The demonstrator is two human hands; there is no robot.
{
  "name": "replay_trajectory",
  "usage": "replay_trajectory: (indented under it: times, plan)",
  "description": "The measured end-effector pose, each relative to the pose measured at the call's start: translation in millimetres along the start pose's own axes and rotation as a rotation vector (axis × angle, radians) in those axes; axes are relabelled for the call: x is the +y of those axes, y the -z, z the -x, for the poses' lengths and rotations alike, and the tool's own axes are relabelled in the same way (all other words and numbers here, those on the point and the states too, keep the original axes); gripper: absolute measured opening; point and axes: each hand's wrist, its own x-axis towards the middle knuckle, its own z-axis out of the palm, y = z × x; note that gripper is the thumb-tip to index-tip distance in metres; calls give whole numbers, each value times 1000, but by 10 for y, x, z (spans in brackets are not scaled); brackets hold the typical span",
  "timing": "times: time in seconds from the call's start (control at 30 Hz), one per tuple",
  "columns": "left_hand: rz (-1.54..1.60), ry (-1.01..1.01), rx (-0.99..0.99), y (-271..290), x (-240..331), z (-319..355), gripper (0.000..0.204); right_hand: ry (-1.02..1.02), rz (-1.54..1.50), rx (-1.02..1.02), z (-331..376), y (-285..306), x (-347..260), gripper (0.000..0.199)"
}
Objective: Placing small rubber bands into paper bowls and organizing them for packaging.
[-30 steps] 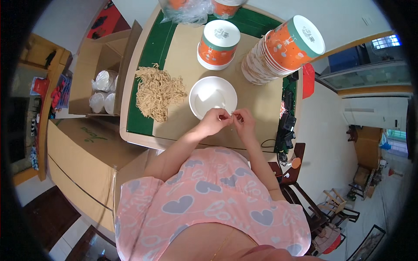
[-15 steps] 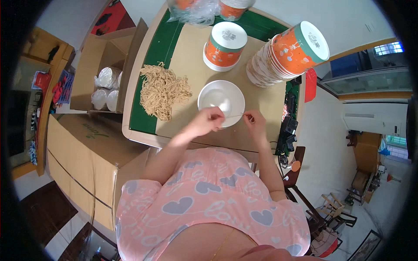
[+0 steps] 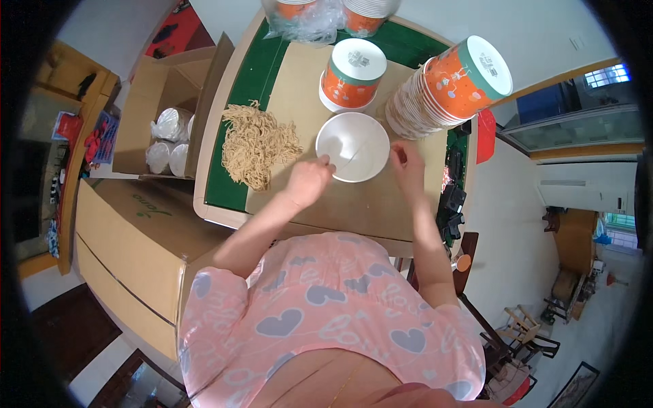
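A white round paper tub (image 3: 354,163) sits mouth up in front of me, its inside white. My left hand (image 3: 311,179) is closed in a pinch at the tub's near left rim, and a thin, pale strand seems to run from its fingertips across the tub's opening. By the right rim, my right hand (image 3: 408,166) has its fingers curled together; whatever is in them is too small to make out. A tangled pile of thin tan strands (image 3: 258,146) lies to the left of the tub.
Beyond the tub stands an upturned orange tub (image 3: 350,90) with a white base. A tall leaning stack of orange tubs (image 3: 449,88) is at the right. Plastic-wrapped tubs (image 3: 306,24) stand at the far edge. An open carton (image 3: 146,115) holds wrapped white stacks; black adapters (image 3: 451,197) lie along the table's right edge.
Both hands have moved apart a little and away from me. The tub has shifted slightly farther off and to the right, and the strand stretched between my hands now shows over its opening.
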Motion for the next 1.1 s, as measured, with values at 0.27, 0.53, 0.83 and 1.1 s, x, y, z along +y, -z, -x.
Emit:
replay_trajectory:
  times: [0.27, 0.53, 0.83, 1.1]
  plan:
    - [1136, 501, -84, -250, 345, -7, 19, -327, -556, -120, 771, -308, -248, 16]
    - [1997, 635, -41, -86, 534, -62, 27, -655, -822, -429, 908, -460, -396, 22]
    - [1216, 315, 15, -329, 610, 51, 19, -799, -1303, 139, 752, -293, -108, 21]
    - [240, 23, 403, -239, 452, -224, 20, -634, -1136, 276, 517, 345, -580, 21]
